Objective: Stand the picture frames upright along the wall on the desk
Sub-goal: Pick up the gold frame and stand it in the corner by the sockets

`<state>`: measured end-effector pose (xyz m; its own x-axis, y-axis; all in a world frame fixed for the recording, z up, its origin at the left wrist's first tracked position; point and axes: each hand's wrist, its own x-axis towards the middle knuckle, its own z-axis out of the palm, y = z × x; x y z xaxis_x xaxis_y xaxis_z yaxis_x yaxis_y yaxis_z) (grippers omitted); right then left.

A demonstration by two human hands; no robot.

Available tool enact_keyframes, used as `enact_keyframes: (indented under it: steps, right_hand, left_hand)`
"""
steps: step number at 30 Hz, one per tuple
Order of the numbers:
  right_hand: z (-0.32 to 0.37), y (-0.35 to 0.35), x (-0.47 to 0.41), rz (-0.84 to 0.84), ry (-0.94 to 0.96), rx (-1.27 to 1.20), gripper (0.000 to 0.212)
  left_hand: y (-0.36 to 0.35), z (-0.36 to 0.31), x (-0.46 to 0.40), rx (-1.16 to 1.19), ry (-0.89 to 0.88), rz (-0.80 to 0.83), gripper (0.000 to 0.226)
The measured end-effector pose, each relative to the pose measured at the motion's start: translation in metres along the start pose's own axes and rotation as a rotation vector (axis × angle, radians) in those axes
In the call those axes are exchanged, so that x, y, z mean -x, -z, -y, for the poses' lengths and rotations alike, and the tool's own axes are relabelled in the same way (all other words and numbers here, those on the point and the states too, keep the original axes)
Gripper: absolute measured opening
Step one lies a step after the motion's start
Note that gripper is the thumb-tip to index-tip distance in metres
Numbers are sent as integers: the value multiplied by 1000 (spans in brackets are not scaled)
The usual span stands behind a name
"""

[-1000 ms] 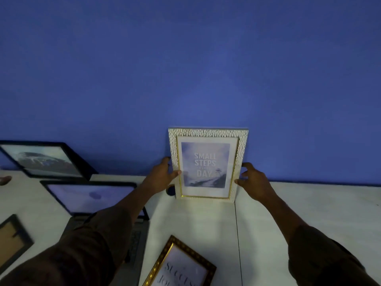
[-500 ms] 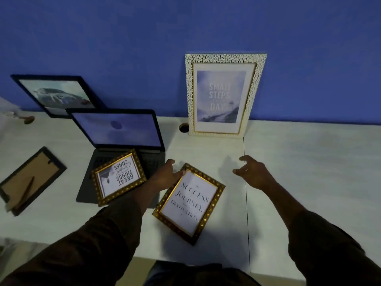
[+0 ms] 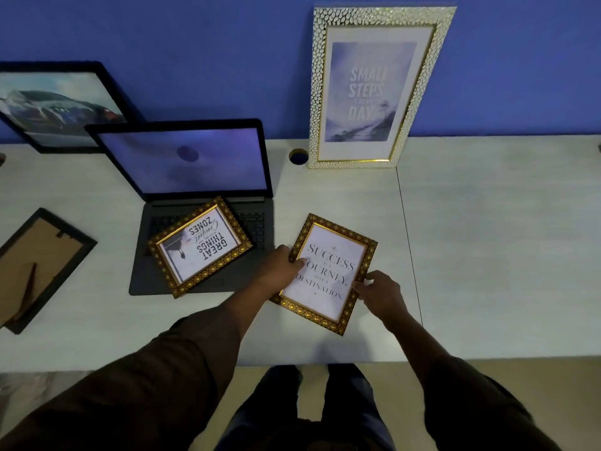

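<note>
Both hands (image 3: pixel 328 278) have dropped, now clamped on the flat, ornate gold rectangular frame (image 3: pixel 325 275); white pebbled frame (image 3: pixel 380 86) upright.

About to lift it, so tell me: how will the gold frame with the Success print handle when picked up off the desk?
The gold frame looks rigid and should lift as one flat piece. Its glossy front may be glass, so probably fragile and slippery; edge grips like the left hand and right hand have seem safest. Thin, so stood upright it may tip unless leaned.

A tall white pebbled frame with gold trim (image 3: pixel 381 87) stands upright against the blue wall, beside a black-framed car picture (image 3: pixel 55 105). Two ornate gold frames lie flat: one (image 3: pixel 327 273) on the counter (image 3: pixel 487 239), one (image 3: pixel 200 246) across a laptop's keyboard. A black frame (image 3: pixel 39 266) lies face down at left.
</note>
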<state>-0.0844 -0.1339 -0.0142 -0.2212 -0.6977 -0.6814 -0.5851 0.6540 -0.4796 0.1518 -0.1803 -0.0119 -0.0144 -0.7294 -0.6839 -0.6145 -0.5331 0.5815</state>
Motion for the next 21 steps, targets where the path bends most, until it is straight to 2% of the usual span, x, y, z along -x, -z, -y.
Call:
enact_keyframes:
  steps: [3, 4, 7, 10, 12, 17, 21]
  right_hand:
    - [-1, -13, 7, -43, -92, -239, 44]
    - [-1, -15, 9, -33, -118, -296, 41]
    - [-8, -13, 9, -5, -138, -302, 19]
    - [-22, -7, 5, -3, -123, -246, 23]
    - [-25, 0, 5, 23, -113, -246, 21]
    - [0, 21, 16, 92, 55, -210, 18]
    - [35, 24, 36, 138, 217, -164, 16]
  left_hand:
    - [-1, 2, 3, 79, 8, 16, 41]
    - [-2, 2, 3, 99, 19, 7, 42]
    - [-3, 5, 6, 122, 70, -3, 40]
    - [-6, 13, 10, 164, 61, 26, 29]
    - [-7, 15, 19, 195, 57, -17, 27]
    - [2, 26, 46, 396, 57, -179, 15]
    - [19, 40, 82, 552, 22, -338, 13]
